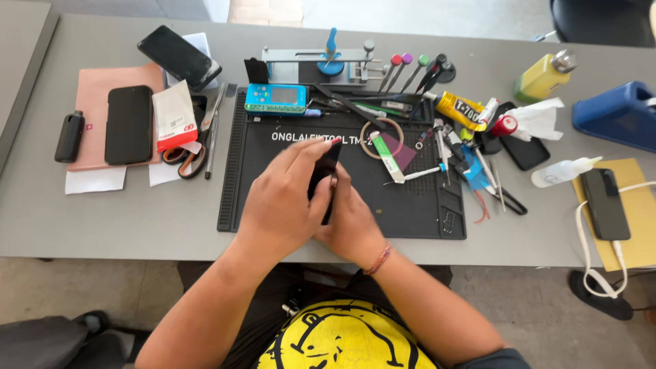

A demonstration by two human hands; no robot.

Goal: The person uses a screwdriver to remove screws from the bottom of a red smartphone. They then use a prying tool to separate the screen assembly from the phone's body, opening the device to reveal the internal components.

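While both hands (311, 205) pinch a dark phone (324, 179) above the black mat (273, 205), a red-and-white packet (174, 115) lies left.

Both forearms come up from the lower edge and converge in front of my chest. My left hand (283, 198) lies on top, palm down, back of the hand to the camera, fingers curled forward and closed in a grip. My right hand (352, 225) sits just beside and partly under it, touching, fingers tucked. A thin band circles my right wrist.
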